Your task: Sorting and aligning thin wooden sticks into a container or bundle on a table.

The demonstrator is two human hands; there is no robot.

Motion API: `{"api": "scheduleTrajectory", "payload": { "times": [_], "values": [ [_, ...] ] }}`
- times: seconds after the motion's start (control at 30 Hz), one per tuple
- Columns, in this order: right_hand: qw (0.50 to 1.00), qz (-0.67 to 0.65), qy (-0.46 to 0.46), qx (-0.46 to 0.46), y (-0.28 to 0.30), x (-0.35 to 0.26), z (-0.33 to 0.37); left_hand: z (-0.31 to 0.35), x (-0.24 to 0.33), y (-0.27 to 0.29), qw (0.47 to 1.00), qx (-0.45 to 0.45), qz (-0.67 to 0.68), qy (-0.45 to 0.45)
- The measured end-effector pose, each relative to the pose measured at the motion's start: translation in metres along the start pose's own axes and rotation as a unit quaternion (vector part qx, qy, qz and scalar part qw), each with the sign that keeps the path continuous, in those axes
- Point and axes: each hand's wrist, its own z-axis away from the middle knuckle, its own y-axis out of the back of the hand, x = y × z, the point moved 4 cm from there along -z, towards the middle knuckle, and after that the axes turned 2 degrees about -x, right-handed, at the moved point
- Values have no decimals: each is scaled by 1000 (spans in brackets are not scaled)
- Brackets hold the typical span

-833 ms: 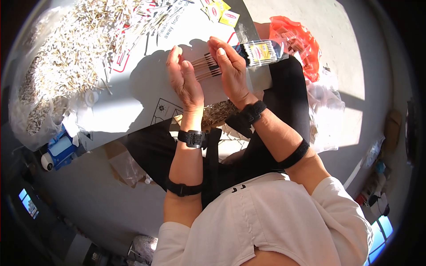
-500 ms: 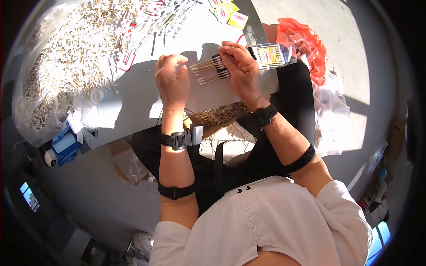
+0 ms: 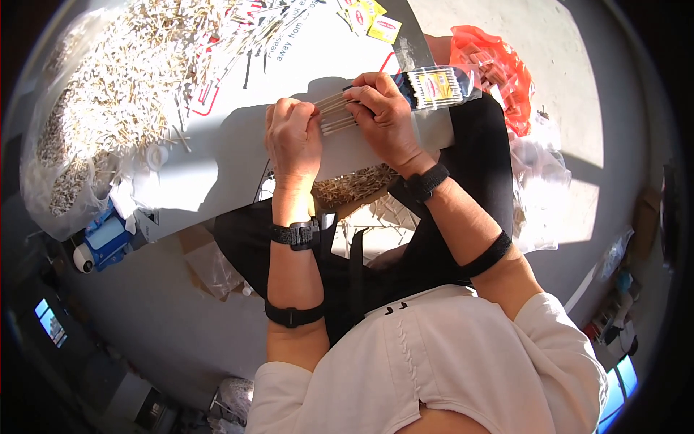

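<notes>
- Now that the left forearm (image 3: 294, 278) has swung inward from half a second ago, the left hand (image 3: 294, 137) sits right at the left ends of the loose cotton swabs (image 3: 337, 121), so their row is tended from both sides rather than by the right hand (image 3: 390, 123) alone
- Both forearms come up from the lower edge and converge over the table, the left one nearly straight, the right forearm (image 3: 463, 217) slanting inward, each with a black strap
- Left hand: back turned up, fingers curled, thumb alongside; I cannot fairly tell whether they pinch the swab tips or only press against them
- Right hand: fingers bent toward the left, thumb and fingertips clamped on the swabs toward their right ends
- Below the hands, past the table's near edge, a shaded pile of swabs (image 3: 354, 185) shows
- Just right of the right hand, a clear pouch (image 3: 437, 87) with a row of swabs and a yellow label lies at the table's right end
- Across the tabletop (image 3: 231, 145), a big swab heap (image 3: 137, 87) spreads at the left, and yellow cards (image 3: 383, 27) lie near the far edge
- Beyond the table at the right, a red plastic bag (image 3: 517, 87) holds reddish pieces
</notes>
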Motion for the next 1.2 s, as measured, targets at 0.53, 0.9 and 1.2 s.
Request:
{"api": "scheduleTrajectory", "payload": {
  "times": [0.53, 0.9, 1.2],
  "values": [
    [986, -150, -39, 55, 5, 3, -2, -5, 3, 9, 999, -37, 0, 12],
    [945, -306, -94, 72, -11, 7, -1, 14, 13, -29, 886, 75, 438, 134],
    [928, -348, -114, 68, -12, 10, 0, 17, 14, -26, 827, 80, 541, 127]
  ]
}}
